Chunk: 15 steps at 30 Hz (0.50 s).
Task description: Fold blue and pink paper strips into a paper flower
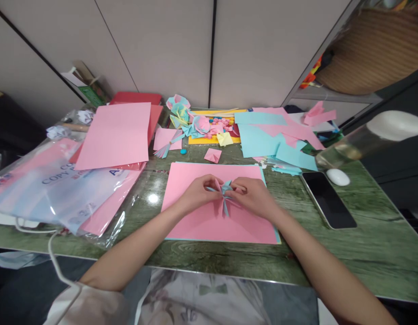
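My left hand and my right hand meet over a stack of pink paper with blue edges showing beneath. Between them is a small folded paper piece in pink and light blue, with pointed strips fanning out. The left thumb and fingers pinch its left side. On its right side the right fingers are closed, hiding part of the folds. Just beyond the stack lies a small folded pink paper square.
Behind are paper flowers, a yellow tray with colourful pieces and blue paper scraps. A phone, white oval object and clear bottle stand right. Pink sheets and a plastic paper bag lie left.
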Each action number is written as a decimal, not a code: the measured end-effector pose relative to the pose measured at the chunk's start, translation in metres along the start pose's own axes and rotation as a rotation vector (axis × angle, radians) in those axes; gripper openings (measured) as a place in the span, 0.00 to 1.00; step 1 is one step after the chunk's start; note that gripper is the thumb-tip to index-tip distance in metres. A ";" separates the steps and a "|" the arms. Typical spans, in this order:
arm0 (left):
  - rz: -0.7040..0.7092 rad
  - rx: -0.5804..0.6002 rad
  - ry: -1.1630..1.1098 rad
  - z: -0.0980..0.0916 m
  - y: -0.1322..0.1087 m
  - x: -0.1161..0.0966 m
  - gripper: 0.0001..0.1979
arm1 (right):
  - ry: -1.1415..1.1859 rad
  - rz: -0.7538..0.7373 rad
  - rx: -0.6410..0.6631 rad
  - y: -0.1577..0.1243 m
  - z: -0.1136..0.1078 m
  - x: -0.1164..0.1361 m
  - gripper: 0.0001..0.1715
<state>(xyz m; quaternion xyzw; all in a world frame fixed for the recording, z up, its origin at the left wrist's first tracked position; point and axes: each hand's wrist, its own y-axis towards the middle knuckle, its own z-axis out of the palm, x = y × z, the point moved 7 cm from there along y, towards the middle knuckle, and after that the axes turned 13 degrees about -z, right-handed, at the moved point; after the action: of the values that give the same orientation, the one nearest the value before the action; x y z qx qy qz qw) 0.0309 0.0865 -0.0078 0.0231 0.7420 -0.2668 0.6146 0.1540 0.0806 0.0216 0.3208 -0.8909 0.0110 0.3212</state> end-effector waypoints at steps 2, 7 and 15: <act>-0.021 -0.036 -0.024 0.000 0.000 0.001 0.10 | -0.066 -0.001 -0.015 -0.001 0.000 0.001 0.15; -0.040 -0.083 -0.097 0.001 -0.002 0.003 0.10 | -0.178 -0.041 -0.029 -0.005 0.001 0.005 0.07; -0.033 -0.052 -0.139 0.001 0.000 0.004 0.09 | -0.087 -0.078 0.012 -0.002 0.003 0.005 0.08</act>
<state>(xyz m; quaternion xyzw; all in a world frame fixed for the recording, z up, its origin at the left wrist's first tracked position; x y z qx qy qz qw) 0.0310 0.0843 -0.0114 -0.0236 0.7044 -0.2587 0.6606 0.1503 0.0751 0.0215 0.3575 -0.8908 -0.0101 0.2802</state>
